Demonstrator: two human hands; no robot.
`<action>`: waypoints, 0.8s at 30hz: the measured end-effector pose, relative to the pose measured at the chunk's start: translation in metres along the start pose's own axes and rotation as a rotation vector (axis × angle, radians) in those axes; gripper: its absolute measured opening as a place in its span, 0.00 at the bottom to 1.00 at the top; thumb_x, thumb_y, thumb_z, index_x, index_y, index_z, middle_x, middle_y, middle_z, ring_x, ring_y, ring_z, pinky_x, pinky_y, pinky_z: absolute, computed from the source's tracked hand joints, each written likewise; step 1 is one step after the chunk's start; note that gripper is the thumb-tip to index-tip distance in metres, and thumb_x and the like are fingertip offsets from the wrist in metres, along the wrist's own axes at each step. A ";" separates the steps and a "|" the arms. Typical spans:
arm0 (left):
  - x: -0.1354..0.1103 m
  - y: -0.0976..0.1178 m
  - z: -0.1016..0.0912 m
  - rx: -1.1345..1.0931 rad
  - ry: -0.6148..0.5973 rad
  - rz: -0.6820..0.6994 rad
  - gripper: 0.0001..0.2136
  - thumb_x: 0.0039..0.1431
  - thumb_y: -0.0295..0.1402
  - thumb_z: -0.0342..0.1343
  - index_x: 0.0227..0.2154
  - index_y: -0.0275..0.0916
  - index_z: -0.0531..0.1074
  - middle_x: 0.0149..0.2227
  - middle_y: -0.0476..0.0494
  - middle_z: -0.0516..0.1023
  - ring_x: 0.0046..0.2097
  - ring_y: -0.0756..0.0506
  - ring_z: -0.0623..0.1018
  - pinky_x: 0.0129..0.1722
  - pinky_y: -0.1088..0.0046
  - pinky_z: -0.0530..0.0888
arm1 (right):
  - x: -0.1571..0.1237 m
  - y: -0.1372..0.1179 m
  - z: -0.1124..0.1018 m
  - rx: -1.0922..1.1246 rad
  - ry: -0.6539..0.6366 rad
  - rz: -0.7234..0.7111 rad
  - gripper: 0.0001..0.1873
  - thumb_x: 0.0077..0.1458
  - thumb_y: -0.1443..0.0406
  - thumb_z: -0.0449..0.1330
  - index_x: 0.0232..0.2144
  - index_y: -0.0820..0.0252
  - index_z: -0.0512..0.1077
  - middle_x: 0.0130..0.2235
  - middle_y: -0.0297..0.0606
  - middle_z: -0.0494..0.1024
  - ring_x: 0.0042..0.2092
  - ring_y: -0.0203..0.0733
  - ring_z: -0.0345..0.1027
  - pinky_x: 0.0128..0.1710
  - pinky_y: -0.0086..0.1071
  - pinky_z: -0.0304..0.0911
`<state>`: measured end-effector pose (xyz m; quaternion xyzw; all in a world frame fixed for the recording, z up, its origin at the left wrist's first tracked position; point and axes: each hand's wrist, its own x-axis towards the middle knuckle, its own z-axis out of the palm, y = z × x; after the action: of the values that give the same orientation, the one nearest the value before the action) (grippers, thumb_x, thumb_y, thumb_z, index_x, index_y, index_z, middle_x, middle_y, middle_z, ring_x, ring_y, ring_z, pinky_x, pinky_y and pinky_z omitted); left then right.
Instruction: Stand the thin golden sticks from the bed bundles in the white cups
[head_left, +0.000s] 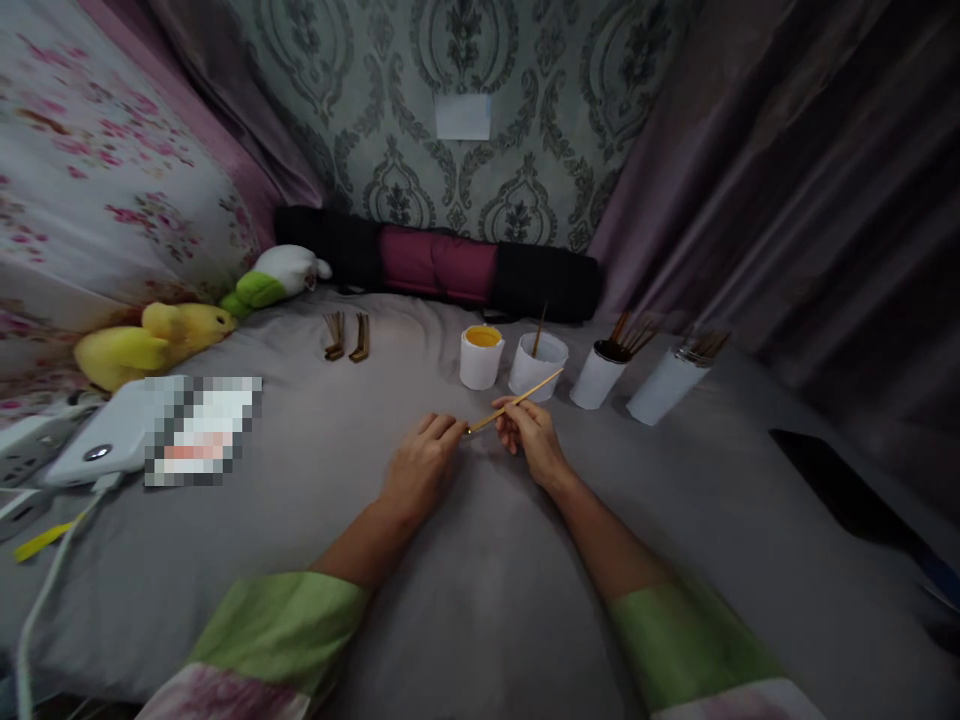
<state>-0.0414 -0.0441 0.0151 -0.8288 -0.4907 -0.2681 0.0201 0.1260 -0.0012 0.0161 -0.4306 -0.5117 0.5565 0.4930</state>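
Observation:
My right hand (pixel 531 432) pinches a thin yellow stick (pixel 517 400) that slants up toward the right. My left hand (pixel 424 462) has its fingertips closed on the stick's lower left end. Both hands hover just above a grey bedsheet (pixel 465 590). Just beyond the hands stand a white cup of yellow paint (pixel 481 356) and a white cup (pixel 538 366) with one stick in it. Further right are two more white cups, the first cup (pixel 598 372) and the tilted second cup (pixel 667 383), each holding several brown sticks.
Two small bundles of brown sticks (pixel 346 337) lie at the back left. Yellow and green plush toys (pixel 154 338) sit by a floral pillow. A white device with cables (pixel 101 445) lies at the left. A black and maroon bolster (pixel 439 262) lines the wall. A dark phone (pixel 847 490) rests at the right.

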 end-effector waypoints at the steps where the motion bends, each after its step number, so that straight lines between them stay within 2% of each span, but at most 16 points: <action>1: 0.000 0.000 0.001 -0.004 0.006 -0.003 0.15 0.56 0.25 0.42 0.45 0.38 0.67 0.39 0.41 0.71 0.42 0.45 0.66 0.41 0.67 0.67 | 0.000 -0.001 0.000 -0.001 0.002 0.004 0.15 0.48 0.57 0.51 0.32 0.63 0.67 0.21 0.30 0.65 0.18 0.28 0.56 0.13 0.22 0.47; 18: 0.000 -0.009 0.015 -0.321 0.135 -0.108 0.12 0.57 0.27 0.42 0.39 0.37 0.69 0.36 0.42 0.72 0.39 0.47 0.70 0.40 0.69 0.67 | 0.002 0.002 0.000 0.019 0.019 -0.003 0.11 0.47 0.60 0.52 0.30 0.62 0.67 0.20 0.29 0.65 0.17 0.28 0.56 0.12 0.22 0.47; 24: 0.002 -0.007 0.014 -0.489 0.120 -0.268 0.11 0.56 0.30 0.45 0.37 0.37 0.71 0.35 0.43 0.74 0.37 0.48 0.71 0.38 0.71 0.67 | 0.002 0.001 0.000 0.020 0.063 0.004 0.11 0.47 0.60 0.52 0.29 0.62 0.66 0.19 0.28 0.64 0.17 0.28 0.55 0.12 0.22 0.46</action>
<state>-0.0408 -0.0351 0.0023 -0.7195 -0.5145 -0.4275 -0.1867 0.1256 0.0012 0.0150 -0.4441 -0.4896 0.5487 0.5119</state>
